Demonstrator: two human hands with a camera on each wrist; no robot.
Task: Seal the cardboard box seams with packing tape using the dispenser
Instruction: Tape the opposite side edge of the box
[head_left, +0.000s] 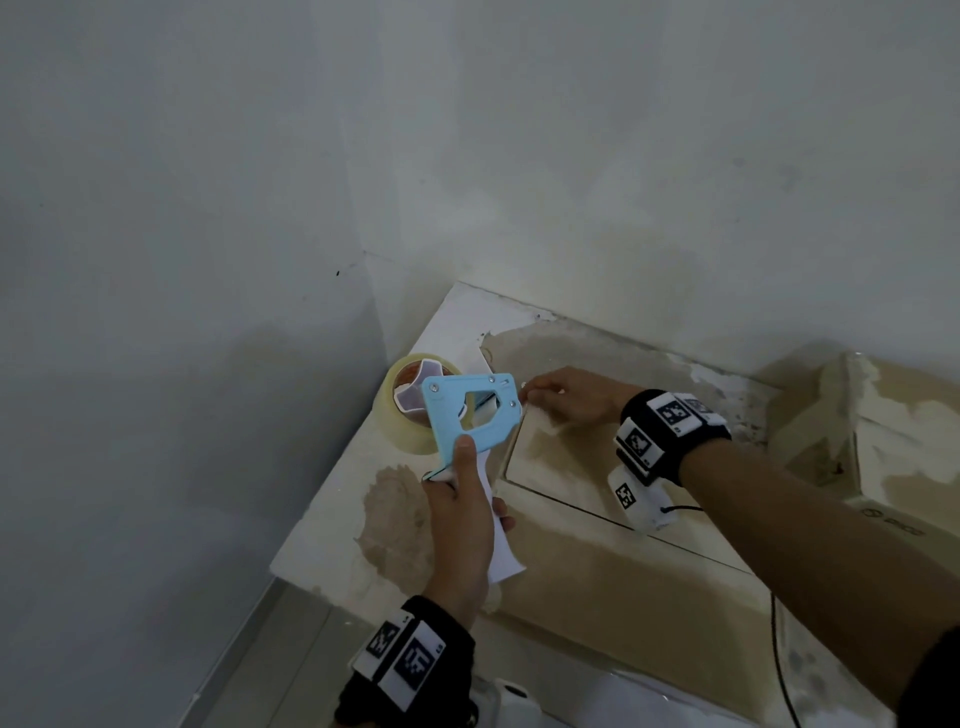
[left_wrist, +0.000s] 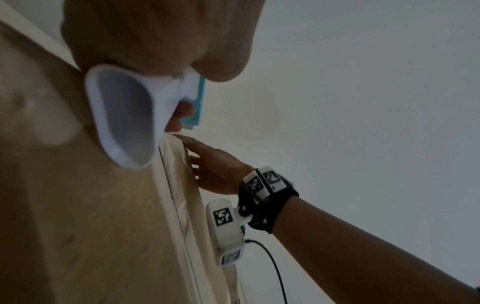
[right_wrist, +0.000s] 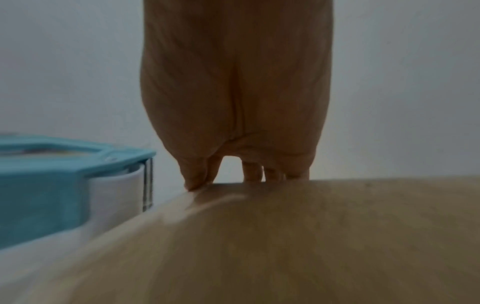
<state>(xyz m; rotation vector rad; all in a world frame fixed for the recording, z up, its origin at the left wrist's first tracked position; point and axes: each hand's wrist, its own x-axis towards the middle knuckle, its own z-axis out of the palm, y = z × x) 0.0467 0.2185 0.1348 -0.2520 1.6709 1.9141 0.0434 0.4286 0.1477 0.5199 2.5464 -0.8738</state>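
A worn cardboard box (head_left: 597, 561) fills the lower middle, its top flap seam running past my hands. My left hand (head_left: 462, 514) grips the white handle of the light-blue tape dispenser (head_left: 470, 410), whose clear tape roll (head_left: 410, 410) sits over the box's far left corner. In the left wrist view the handle (left_wrist: 122, 115) juts from under my left hand (left_wrist: 155, 30). My right hand (head_left: 566, 397) lies on the box top just right of the dispenser's front, fingertips pressing at the flap edge. The right wrist view has my right hand (right_wrist: 236, 102) beside the dispenser (right_wrist: 52, 185).
Pale walls stand close on the left and behind the box. A second battered cardboard box (head_left: 857, 415) sits at the right. A black cable (head_left: 779, 649) hangs from my right wrist over the box front. Tiled floor (head_left: 291, 649) shows at lower left.
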